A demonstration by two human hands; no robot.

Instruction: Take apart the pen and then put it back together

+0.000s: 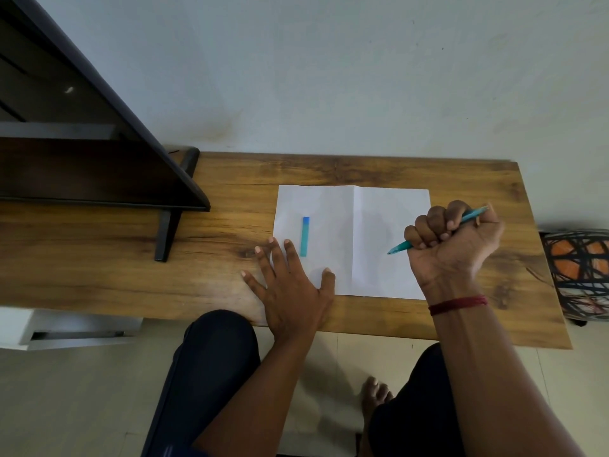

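A teal pen body point(400, 247) sticks out of both sides of my right hand point(458, 239), which is closed in a fist around it above the right half of a white sheet of paper point(333, 225). The pen tip points down-left, just over the sheet. The pen's teal cap point(305, 236) with a blue end lies upright on the left half of the sheet. My left hand point(290, 288) rests flat with fingers spread on the sheet's lower left corner and the table, close beside the cap without touching it.
The wooden table point(461, 179) stands against a pale wall. A dark monitor point(82, 127) on a black stand point(168, 235) fills the left side. A patterned stool point(580, 272) stands beyond the table's right edge. My knees and a bare foot are under the front edge.
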